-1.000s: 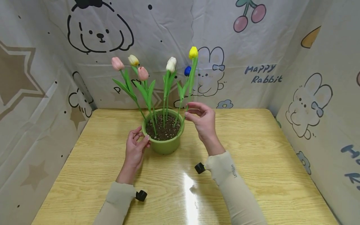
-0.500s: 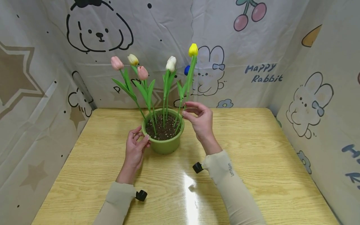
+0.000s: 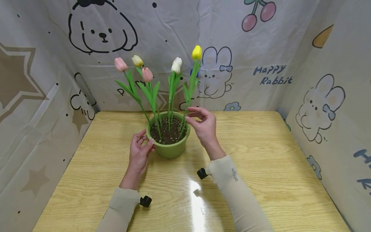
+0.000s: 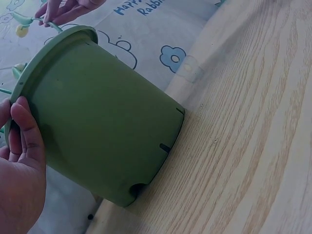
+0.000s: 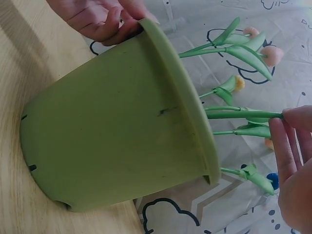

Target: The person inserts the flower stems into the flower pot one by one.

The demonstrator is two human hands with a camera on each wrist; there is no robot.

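A green flower pot [image 3: 169,150] filled with dark speckled soil [image 3: 166,137] stands upright on the table, planted with artificial tulips. My left hand [image 3: 139,153] grips its rim at the front left, thumb on the rim in the left wrist view. At the pot's right side my right hand [image 3: 205,127] pinches the stem [image 5: 243,115] of the yellow tulip [image 3: 197,52] between thumb and fingertips, just above the rim. Behind that tulip's leaves, the blue tulip [image 3: 195,72] is mostly hidden. White tulips [image 3: 176,65] rise in the middle, and pink tulips [image 3: 120,64] lean left beside a cream-yellow one [image 3: 137,61].
The wooden table [image 3: 261,167] reaches back to a printed cloth backdrop [image 3: 162,29], with more cloth along both sides. Small black cameras [image 3: 145,201] are strapped at both wrists. A bright reflection lies on the tabletop in front of the pot.
My right hand has moved left toward the pot with the stem, and the yellow bloom has shifted slightly left, now covering most of the blue one. The left hand and pot have stayed put.
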